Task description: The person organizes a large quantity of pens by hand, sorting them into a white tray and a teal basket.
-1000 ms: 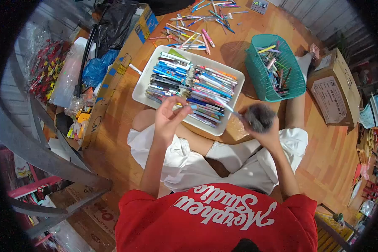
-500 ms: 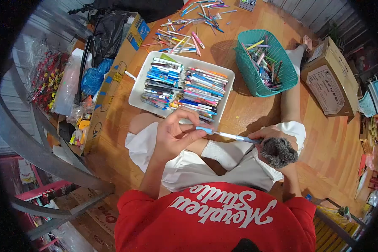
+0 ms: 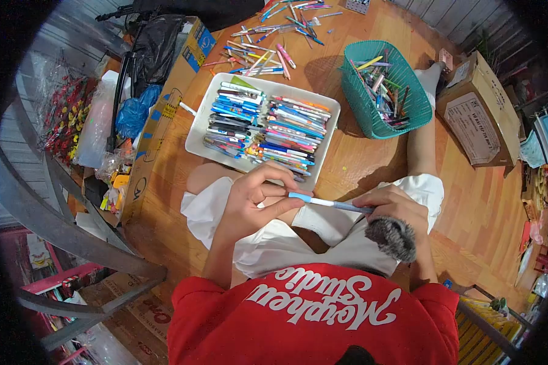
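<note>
Pen [image 3: 338, 205] is held level between both hands, over the lap. Left hand [image 3: 259, 198]: thumb and index finger pinch the light-blue cap [image 3: 300, 197] at the pen's left end; cap sits on the pen, no gap visible. Right hand [image 3: 396, 210]: fingers grasp the pen's other end. Grey fluffy ball [image 3: 391, 238] sits against the right hand, on the near side of its fingers; can't tell how it's attached. White barrel shows between the two sets of fingertips.

Just beyond the left fingers: white tray [image 3: 327, 143], pens [image 3: 295, 128] laid in two columns. Beyond the right fingers: teal basket [image 3: 360, 106] with a mixed heap of pens inside, to the right of the tray and apart from it. Farthest from the fingers, past the tray: loose pens [image 3: 259, 59] scattered on the wood floor [image 3: 347, 164]. Cardboard box [image 3: 472, 125] stands right of the basket.
</note>
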Demonstrator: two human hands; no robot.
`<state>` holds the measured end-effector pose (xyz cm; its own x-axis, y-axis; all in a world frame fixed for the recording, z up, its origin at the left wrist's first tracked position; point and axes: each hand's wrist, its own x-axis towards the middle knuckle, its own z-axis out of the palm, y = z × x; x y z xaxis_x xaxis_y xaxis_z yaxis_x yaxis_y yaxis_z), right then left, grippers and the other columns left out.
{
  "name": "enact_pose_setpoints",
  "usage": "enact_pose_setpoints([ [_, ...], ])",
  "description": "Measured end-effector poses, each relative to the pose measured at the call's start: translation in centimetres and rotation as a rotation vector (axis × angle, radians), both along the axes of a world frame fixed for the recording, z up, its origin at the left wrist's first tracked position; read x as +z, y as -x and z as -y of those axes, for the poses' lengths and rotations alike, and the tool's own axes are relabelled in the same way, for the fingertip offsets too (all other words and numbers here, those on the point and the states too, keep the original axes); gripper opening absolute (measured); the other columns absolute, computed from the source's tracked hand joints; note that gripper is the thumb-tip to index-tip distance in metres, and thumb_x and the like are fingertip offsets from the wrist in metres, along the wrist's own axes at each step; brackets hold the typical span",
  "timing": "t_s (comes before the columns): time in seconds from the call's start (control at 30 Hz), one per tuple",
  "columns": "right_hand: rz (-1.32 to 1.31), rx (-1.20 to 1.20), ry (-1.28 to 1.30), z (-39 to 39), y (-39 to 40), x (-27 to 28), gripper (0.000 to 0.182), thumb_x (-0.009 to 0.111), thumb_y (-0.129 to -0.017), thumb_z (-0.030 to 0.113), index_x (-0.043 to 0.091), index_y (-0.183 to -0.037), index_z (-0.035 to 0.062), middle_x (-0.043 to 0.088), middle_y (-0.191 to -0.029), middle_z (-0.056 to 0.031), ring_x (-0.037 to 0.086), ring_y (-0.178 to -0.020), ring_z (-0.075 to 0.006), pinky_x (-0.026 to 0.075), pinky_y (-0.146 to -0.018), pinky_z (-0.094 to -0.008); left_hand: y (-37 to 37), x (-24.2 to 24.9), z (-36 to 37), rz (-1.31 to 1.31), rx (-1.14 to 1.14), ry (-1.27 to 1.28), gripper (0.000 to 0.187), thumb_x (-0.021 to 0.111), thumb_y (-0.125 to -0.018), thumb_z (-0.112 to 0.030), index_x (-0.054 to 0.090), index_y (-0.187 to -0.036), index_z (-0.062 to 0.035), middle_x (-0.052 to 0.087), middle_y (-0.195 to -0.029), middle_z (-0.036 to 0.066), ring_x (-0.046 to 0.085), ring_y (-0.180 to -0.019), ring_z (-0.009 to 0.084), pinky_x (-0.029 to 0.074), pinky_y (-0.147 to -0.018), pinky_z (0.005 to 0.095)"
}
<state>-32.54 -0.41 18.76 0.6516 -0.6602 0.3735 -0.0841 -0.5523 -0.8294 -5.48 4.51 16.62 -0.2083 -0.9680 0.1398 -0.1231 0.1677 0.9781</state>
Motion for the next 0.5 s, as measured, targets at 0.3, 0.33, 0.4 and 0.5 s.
enact_pose_setpoints([
  [0.3,-0.004,0.059,0.026,-0.3,-1.7,0.1,0.023,0.069,-0.068,0.006,0.057,-0.086,-0.0013,0.063,-0.097,-0.0169,0.06,-0.083,-0.0288,0.047,-0.071,-0.0358,1.2,0.1,-0.4,-0.263,-0.029,-0.121,0.023,0.066,-0.075,0.012,0.055,-0.094,0.0056,0.054,-0.097,0.011,0.062,-0.096,0.0229,0.054,-0.087,0.0324],
  [0.33,0.003,0.063,0.012,-0.2,-1.8,0.0,0.023,0.069,-0.068,0.006,0.057,-0.086,-0.0011,0.063,-0.097,-0.0169,0.06,-0.083,-0.0288,0.047,-0.071,-0.0357,1.2,0.1,-0.4,-0.254,-0.025,-0.12,0.022,0.066,-0.075,0.012,0.056,-0.094,0.0054,0.055,-0.097,0.011,0.062,-0.095,0.022,0.054,-0.086,0.0322],
  [0.4,0.005,0.068,-0.006,-0.1,-1.8,-0.2,0.024,0.07,-0.067,0.005,0.057,-0.086,-0.0008,0.063,-0.096,-0.0168,0.06,-0.083,-0.0286,0.047,-0.071,-0.0354,1.1,0.1,-0.5,-0.234,-0.014,-0.12,0.022,0.067,-0.075,0.012,0.057,-0.093,0.0049,0.056,-0.097,0.011,0.062,-0.094,0.0204,0.054,-0.086,0.0318],
  [0.5,0.035,0.066,-0.037,-0.1,-2.1,-0.3,0.025,0.072,-0.066,0.005,0.056,-0.085,-0.0004,0.063,-0.095,-0.0166,0.061,-0.081,-0.028,0.047,-0.071,-0.035,1.1,0.0,-0.6,-0.225,0.006,-0.115,0.023,0.068,-0.074,0.012,0.058,-0.093,0.0044,0.057,-0.096,0.011,0.061,-0.093,0.0185,0.054,-0.085,0.0311],
])
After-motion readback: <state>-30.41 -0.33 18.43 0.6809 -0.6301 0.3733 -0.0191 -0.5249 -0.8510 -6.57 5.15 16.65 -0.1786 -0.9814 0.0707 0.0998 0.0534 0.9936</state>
